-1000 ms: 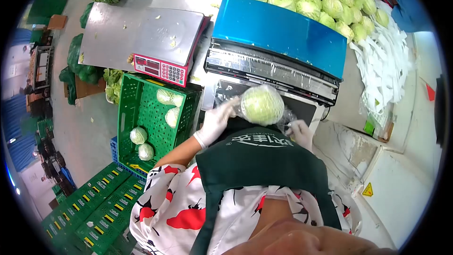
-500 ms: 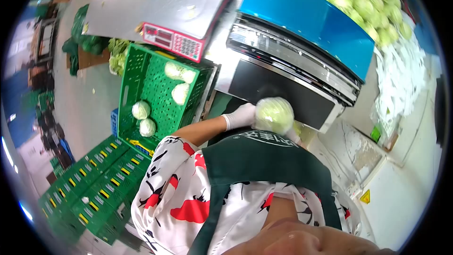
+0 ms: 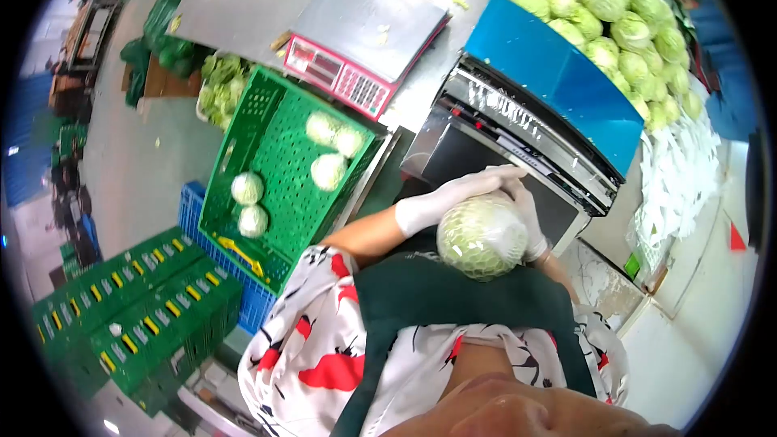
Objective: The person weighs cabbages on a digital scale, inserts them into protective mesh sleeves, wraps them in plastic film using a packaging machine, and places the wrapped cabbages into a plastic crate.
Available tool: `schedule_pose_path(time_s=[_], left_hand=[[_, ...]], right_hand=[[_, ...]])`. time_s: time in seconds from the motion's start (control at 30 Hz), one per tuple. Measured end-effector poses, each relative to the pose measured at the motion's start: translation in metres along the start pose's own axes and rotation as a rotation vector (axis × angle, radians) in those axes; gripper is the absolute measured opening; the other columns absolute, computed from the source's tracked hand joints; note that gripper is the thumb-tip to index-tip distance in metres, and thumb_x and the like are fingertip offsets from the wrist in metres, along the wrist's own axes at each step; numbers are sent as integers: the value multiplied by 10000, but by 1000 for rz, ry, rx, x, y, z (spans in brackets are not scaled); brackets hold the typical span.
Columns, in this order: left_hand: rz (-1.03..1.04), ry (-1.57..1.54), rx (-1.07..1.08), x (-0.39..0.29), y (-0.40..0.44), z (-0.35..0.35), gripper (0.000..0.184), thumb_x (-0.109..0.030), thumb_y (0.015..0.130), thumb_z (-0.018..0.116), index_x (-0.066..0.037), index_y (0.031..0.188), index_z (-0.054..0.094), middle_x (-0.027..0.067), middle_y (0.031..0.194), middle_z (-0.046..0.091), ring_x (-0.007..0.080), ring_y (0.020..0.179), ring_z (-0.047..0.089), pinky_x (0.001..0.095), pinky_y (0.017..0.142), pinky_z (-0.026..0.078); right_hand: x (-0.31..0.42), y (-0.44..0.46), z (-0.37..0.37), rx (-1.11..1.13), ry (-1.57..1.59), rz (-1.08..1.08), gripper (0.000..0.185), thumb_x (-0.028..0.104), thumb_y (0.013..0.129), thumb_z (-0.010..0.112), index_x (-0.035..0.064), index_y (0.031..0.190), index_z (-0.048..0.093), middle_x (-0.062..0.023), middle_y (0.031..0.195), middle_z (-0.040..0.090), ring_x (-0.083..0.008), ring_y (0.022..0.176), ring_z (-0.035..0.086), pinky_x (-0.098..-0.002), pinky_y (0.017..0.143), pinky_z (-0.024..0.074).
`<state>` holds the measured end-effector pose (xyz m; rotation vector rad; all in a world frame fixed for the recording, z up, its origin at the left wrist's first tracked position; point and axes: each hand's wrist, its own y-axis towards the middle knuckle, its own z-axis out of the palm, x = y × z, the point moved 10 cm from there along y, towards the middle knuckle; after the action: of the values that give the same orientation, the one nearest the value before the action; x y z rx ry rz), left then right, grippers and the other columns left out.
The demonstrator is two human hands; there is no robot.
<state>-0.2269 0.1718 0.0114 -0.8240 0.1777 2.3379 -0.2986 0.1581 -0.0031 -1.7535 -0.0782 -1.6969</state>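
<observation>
Wrapped cabbage (image 3: 482, 236) held between both hands, right of green crate.

Left hand (image 3: 457, 196) clamped on its far left side, right hand (image 3: 528, 217) on its right; fingertips meet at top. Green crate (image 3: 279, 146): five cabbages, three near its right wall, two near its left. Blue crate (image 3: 192, 204) just beside it, lower left. Leafy greens (image 3: 222, 85) in a container beyond its far left corner.

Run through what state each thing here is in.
Held cabbage: wrapped in clear film
Left hand: gloved, cupping it
Right hand: gloved, cupping it
Green crate: open-topped, partly filled
Scale: leaf scraps on top, display unreadable
Piled cabbages: heaped
Blue-topped machine: on or off unclear
</observation>
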Motion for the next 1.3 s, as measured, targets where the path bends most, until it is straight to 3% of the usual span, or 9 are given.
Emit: schedule_pose_path(time_s=[0.07, 0.2, 0.47, 0.67, 0.93, 1.17, 1.2, 1.23, 1.3], left_hand=[[61, -69, 0, -24, -19, 6, 661, -409, 982, 527, 1, 1480, 388, 122, 1478, 450, 226, 1357, 441, 347, 1125, 338], [-38, -301, -156, -6, -64, -34, 737, -470, 921, 575, 23, 1446, 418, 176, 1423, 513, 273, 1304, 519, 386, 1079, 434], [487, -154, -960, -76, -239, -233, 596, -491, 973, 337, -67, 1346, 526, 162, 1319, 583, 306, 1192, 581, 478, 989, 497], [154, -146, -1804, -85, -387, -312, 796, -614, 914, 497, -29, 1448, 416, 168, 1482, 430, 310, 1351, 429, 465, 1090, 385], [385, 1153, -928, -282, 45, -232, 500, -109, 979, 585, 33, 1434, 433, 187, 1377, 531, 247, 1294, 491, 351, 1090, 377], [-14, 1225, -466, -228, 362, -251, 996, -275, 783, 841, 101, 1494, 253, 245, 1545, 324, 311, 1441, 310, 368, 1181, 273], [-162, 1038, -474, -207, 386, -269, 910, -215, 736, 884, 58, 1425, 356, 132, 1342, 567, 216, 1210, 561, 368, 1038, 463], [-54, 1095, -273, -198, 403, -231, 732, -182, 727, 885, -65, 1345, 510, 39, 1281, 597, 164, 1168, 553, 360, 1026, 460], [-657, 1547, -480, -183, 393, -226, 939, -455, 695, 863, 47, 1380, 463, 220, 1283, 606, 291, 1169, 608, 351, 982, 490]], right_hand=[[24, -11, -15, -268, -606, -330, 246, 30, 912, 586, 29, 1152, 637, -109, 1264, 625, -288, 1151, 587, -359, 1028, 438], [79, -29, -44, -626, -697, -549, 287, -24, 899, 560, 32, 1165, 651, -137, 1245, 631, -296, 1187, 583, -358, 994, 462], [53, -1, -115, -512, -272, -255, 217, 43, 956, 567, 14, 1144, 671, -75, 1042, 702, -124, 980, 651, -257, 879, 499], [51, -20, -166, -669, -340, -263, 179, 57, 957, 577, 11, 1092, 686, -86, 1028, 705, -159, 953, 664, -278, 865, 509], [64, -71, -381, -1339, -487, -430, 200, 72, 956, 589, -17, 1115, 672, -127, 1031, 700, -196, 922, 656, -293, 838, 506], [-23, 7, -568, -1324, -1501, 27, 396, 146, 897, 564, 46, 1279, 595, -172, 1169, 644, -324, 1106, 596, -420, 994, 447], [-5, 12, -571, -1351, -1677, 124, 447, 154, 882, 554, 40, 1314, 562, -178, 1203, 628, -339, 1138, 575, -446, 1012, 435], [3, 17, -578, -1381, -1738, 179, 453, 182, 855, 578, 54, 1289, 571, -170, 1256, 592, -333, 1190, 530, -445, 1010, 425], [7, 30, -592, -1368, -1870, 234, 465, 210, 826, 605, 72, 1269, 578, -162, 1287, 568, -321, 1228, 496, -442, 1004, 418]])
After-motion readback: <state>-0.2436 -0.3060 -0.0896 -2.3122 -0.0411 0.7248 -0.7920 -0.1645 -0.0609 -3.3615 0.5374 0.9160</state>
